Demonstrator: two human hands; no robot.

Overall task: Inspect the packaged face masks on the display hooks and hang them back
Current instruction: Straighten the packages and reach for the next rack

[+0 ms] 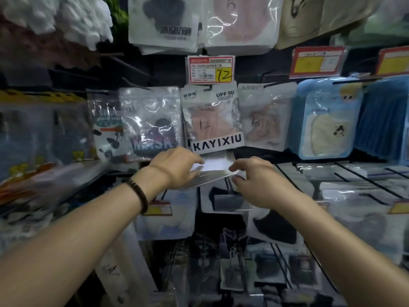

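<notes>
I see both forearms reaching in from the bottom corners, the left from 7 o'clock and the right from 5 o'clock, meeting just below the centre of the view. A dark beaded bracelet [138,197] circles my left wrist. My left hand [174,166] has its grip closed on the left edge of a flat packaged mask [212,171], thumb under and fingers over the top. My right hand [254,180] pinches the right edge of the same pack, the fingertips [234,168] pressed together on it. The pack lies nearly flat, tilted so its pale face catches the light, and I cannot read what is on it.

Under the hands, toward 6 o'clock, more packs with dark masks hang on wire hooks; they are blurred.

Just beyond the held pack, at 12 o'clock from it, a hanging pack marked KAYIXIU [212,120] shows a pink mask and "UPF 50" at its top. At 9 o'clock from that one hangs a clear MASK pack [150,122]; at 3 o'clock, another pink-mask pack [263,118], and farther right a blue pack [325,120] with a cream mask.

Above the KAYIXIU pack sits a red price tag [211,69] with "72" handwritten on yellow. At the top edge, higher packs [163,21] overhang the row
</notes>
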